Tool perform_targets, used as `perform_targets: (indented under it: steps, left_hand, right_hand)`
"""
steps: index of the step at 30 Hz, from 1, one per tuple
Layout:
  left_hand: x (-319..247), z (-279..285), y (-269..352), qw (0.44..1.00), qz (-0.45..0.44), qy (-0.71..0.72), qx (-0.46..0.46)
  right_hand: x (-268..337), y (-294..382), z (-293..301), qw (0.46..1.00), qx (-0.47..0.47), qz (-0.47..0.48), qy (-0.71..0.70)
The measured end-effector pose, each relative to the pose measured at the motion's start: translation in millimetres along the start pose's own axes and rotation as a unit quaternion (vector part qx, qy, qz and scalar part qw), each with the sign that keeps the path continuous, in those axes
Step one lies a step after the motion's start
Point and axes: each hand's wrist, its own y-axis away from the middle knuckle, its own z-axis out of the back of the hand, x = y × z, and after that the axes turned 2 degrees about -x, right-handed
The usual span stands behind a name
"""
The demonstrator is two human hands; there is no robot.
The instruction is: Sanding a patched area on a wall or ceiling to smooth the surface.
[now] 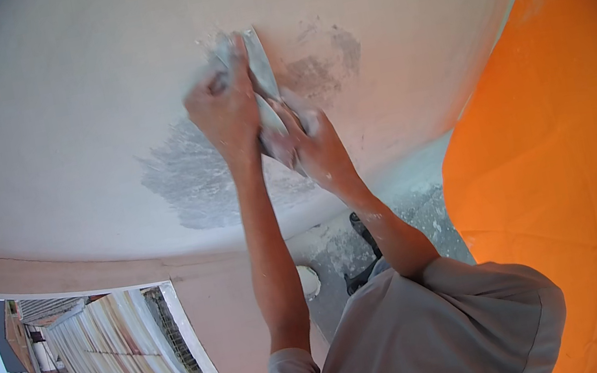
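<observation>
In front of a pale plastered wall point(80, 105), my two hands are close together around thin metal putty-knife blades. My left hand point(225, 109) grips a putty knife, partly hidden by its own fingers and blurred. Lower and to its right, my right hand point(318, 144) is closed on another putty knife. One light blade point(262, 64) stands upright between the hands, and a second blade point(270, 115) shows beneath it; which hand holds which blade is hard to tell. White smears mark both hands. Behind them the wall bears a grey streaked patch point(189, 176) and a darker rough patch point(319, 66).
A bright orange surface point(545, 161) fills the right side. Below, a white round container point(309, 280) stands on the spattered floor point(423, 212) near my shoes point(364, 235). At lower left, an opening with a pale frame point(193, 337) looks out on a corrugated roof point(118, 350).
</observation>
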Motion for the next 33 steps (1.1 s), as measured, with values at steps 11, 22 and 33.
perform_targets:
  steps: [11,22,33]
  left_hand:
    - [-16.2,0.2,-16.0,0.997,-0.058,-0.01,-0.045]
    - [-8.7,27.2,-18.6,0.999,0.0,-0.006,-0.044]
    - [-16.4,44.8,-25.8,0.996,-0.035,-0.075,-0.044]
  right_hand:
    - [17.4,-22.4,-1.4,0.992,0.006,0.094,0.082]
    - [8.4,-8.5,-19.5,0.99,0.016,0.051,0.129]
    - [10.9,-8.3,-43.6,0.993,-0.005,0.085,0.08]
